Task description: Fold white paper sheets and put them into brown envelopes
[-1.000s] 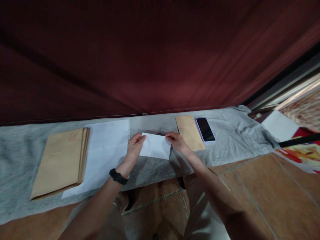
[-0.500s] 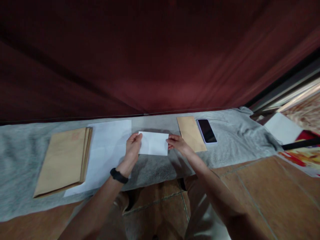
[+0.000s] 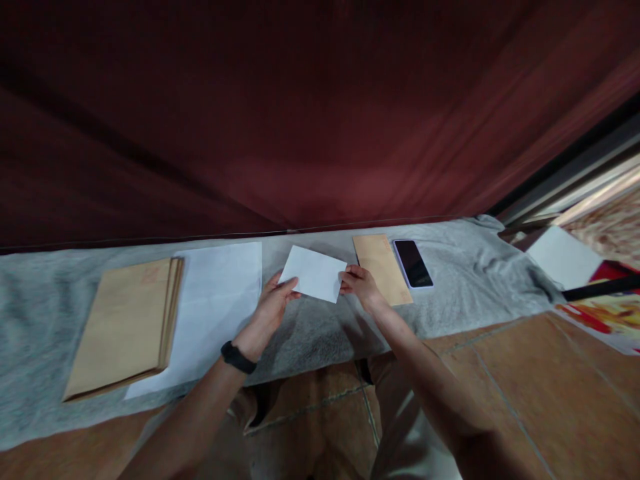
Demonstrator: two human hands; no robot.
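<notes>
Tilting now, folded paper [image 3: 314, 273] sits higher between both hands.

Stamp on envelope stack [image 3: 123, 325] illegible

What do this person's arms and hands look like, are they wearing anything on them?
Both forearms are bare, with no sleeves in view and no gloves. The left hand has a black band, like a watch or fitness strap, around its wrist. The right hand and its wrist carry nothing visible; no rings can be made out on either hand.
</notes>
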